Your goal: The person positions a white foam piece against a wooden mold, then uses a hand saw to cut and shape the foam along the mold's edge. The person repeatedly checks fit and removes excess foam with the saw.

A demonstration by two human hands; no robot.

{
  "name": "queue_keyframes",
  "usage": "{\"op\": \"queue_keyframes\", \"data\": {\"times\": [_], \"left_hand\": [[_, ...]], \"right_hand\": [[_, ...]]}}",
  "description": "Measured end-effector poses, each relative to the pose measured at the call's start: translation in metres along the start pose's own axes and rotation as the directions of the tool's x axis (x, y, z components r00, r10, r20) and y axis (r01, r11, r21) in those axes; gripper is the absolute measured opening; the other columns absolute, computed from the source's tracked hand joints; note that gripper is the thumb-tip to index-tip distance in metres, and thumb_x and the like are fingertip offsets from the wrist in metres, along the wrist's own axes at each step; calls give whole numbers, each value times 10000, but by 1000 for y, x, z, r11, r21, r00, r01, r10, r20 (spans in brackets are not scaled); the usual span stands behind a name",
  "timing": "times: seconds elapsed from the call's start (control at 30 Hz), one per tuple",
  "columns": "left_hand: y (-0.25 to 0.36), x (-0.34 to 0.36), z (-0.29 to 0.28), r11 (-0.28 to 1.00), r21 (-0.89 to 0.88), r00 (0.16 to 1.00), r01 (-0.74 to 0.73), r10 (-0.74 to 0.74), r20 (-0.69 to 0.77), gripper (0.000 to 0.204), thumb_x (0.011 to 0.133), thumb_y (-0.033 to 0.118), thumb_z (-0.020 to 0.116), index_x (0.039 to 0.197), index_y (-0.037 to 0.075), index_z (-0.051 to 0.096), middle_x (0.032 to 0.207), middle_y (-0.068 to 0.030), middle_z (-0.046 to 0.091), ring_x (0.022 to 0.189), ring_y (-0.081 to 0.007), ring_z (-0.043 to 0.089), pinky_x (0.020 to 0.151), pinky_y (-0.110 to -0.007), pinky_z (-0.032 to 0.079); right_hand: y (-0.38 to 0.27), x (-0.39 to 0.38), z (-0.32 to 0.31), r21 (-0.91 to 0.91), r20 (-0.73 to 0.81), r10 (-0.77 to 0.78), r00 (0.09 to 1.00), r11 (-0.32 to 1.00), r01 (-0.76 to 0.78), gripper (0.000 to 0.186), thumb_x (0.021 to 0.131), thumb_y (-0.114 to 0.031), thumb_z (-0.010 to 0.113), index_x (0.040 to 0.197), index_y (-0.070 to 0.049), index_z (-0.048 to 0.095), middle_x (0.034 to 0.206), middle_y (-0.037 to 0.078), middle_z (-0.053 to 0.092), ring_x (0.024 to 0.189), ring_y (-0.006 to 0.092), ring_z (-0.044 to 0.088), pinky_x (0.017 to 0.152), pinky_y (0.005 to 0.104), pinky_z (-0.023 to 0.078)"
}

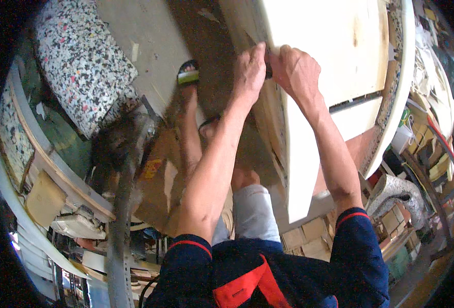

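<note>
Both hands meet at the near left edge of a wooden frame (252, 110) with a pale cream foam sheet (300, 154) along it. My left hand (249, 72) is closed at the outer side of that edge, thumb side up. My right hand (296, 72) is curled closed over the foam side, close beside the left. A small dark patch shows between the two hands; whether it is a held thing or a gap I cannot tell. The fingertips of both hands are hidden. Inside the frame lies a light wood panel (358, 46).
A block of speckled foam (81, 66) lies at the upper left, near a curved padded frame (47, 159). A metal bar (119, 241) stands at lower left. Brown cardboard (155, 190) lies by my legs. Wood offcuts (309, 236) and a speckled foam roll (399, 192) are at right.
</note>
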State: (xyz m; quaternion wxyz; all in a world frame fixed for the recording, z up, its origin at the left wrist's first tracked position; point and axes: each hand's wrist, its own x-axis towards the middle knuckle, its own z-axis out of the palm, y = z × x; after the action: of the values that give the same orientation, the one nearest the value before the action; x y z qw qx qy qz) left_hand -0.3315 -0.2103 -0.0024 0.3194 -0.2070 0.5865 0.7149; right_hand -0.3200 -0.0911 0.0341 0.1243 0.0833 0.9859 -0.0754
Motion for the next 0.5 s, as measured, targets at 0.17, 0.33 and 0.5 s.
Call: {"op": "queue_keyframes", "data": {"times": [0.17, 0.33, 0.5], "left_hand": [[-6, 11, -1, 994, 66, 997, -82, 82, -7, 580, 1015, 462, 422, 1055, -73, 641, 1049, -281, 665, 1026, -346, 630, 921, -460, 452], [-17, 24, -14, 994, -78, 978, 74, -57, 201, 749, 992, 571, 462, 1446, -24, 469, 1449, -191, 526, 1338, -298, 474, 1127, -441, 334], [-23, 36, -12, 975, -145, 973, 166, -138, 185, 696, 1027, 499, 427, 1455, -50, 429, 1475, -206, 468, 1338, -354, 454, 1128, -463, 337]], "right_hand": [[11, 5, -3, 76, 58, -33, 998, 997, 28, 190, 844, -243, 647, 792, -64, 685, 726, 179, 678, 681, 399, 680, 620, 502, 545], [32, 12, -8, 192, 147, -107, 983, 978, 78, 301, 853, -364, 627, 802, -80, 711, 729, 172, 693, 687, 403, 681, 626, 481, 559], [39, 18, -15, 385, 134, -115, 984, 921, 55, 258, 836, -220, 599, 721, 11, 612, 632, 226, 550, 570, 276, 567, 563, 442, 460]]}}
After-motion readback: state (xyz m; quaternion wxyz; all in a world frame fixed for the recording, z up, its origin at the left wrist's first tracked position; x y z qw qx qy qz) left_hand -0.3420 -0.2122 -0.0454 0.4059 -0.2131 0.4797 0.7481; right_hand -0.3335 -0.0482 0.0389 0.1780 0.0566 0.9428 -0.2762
